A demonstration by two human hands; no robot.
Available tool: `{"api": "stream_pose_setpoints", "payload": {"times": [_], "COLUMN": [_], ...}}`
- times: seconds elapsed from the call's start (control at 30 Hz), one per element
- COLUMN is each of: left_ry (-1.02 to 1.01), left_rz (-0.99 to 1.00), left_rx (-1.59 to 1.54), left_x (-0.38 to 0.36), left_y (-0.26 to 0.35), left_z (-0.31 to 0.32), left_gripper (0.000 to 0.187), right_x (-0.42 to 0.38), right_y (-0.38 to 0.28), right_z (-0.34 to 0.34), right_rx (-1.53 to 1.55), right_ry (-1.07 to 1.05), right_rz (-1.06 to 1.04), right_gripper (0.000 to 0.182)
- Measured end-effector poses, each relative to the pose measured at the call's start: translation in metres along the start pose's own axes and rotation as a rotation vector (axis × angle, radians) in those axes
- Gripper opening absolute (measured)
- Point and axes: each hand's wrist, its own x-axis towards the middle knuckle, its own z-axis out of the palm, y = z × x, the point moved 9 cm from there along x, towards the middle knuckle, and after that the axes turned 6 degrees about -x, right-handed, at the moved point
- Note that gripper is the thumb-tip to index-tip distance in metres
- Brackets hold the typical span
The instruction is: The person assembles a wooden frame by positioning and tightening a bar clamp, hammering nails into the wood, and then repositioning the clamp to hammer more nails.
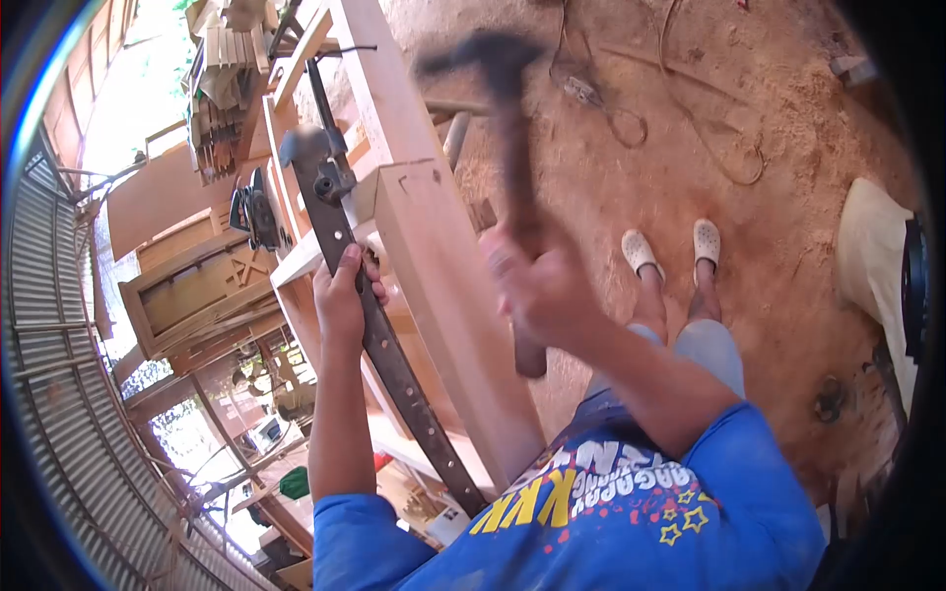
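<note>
My right hand [540,284] is closed around the wooden handle of a claw hammer [516,163], held up with its dark head away from me and slightly blurred. Beside it runs a pale timber frame [429,236] with a joint between two thick pieces. A long dark metal bar clamp [404,379], with a row of holes, lies along the frame. My left hand [345,295] grips this bar below the clamp's screw end [333,182]. The hammer head is apart from both clamp and timber.
A power tool [258,212] rests beyond the frame. Wooden panels [202,281] and stacked boards [225,89] stand farther off. A cord [680,89] lies on the dusty ground near my feet. A pale sack-like object [872,266] is at the right.
</note>
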Motion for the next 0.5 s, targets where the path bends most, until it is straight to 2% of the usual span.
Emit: {"api": "stream_pose_setpoints", "payload": {"times": [0.07,0.13,0.2,0.23,0.3,0.4,0.47,0.5], "left_ry": [0.013,-0.001,0.01,0.018,0.003,0.0,0.001,-0.002], "left_rz": [-0.011,-0.004,-0.014,-0.015,0.014,-0.012,-0.018,-0.007], "left_rx": [-0.009,-0.012,-0.005,0.004,0.008,0.003,-0.01,-0.011], "left_x": [0.002,0.006,0.0,0.001,0.007,-0.001,0.003,0.006], "left_y": [-0.002,0.0,-0.004,-0.006,0.004,-0.005,-0.002,-0.001], "left_z": [-0.001,0.0,-0.003,-0.004,0.003,-0.002,-0.001,0.0], "left_gripper": [0.023,0.023,0.024,0.024,0.024,0.024,0.024,0.025], "right_x": [-0.002,-0.021,-0.031,-0.022,-0.002,-0.006,-0.01,-0.02], "right_y": [-0.028,-0.028,0.061,0.061,0.05,0.01,-0.032,-0.025], "right_z": [-0.035,-0.051,-0.018,-0.007,0.002,-0.009,-0.038,-0.041], "right_rx": [0.108,0.337,0.125,-0.178,-0.345,0.033,0.225,0.366], "right_ry": [0.104,0.318,0.073,0.001,-0.026,0.056,0.126,0.257], "right_rz": [-0.153,-0.309,-0.003,-0.01,0.0,-0.025,-0.3,-0.305], "right_gripper": [0.01,0.011,0.003,0.003,0.004,0.005,0.007,0.006]}}
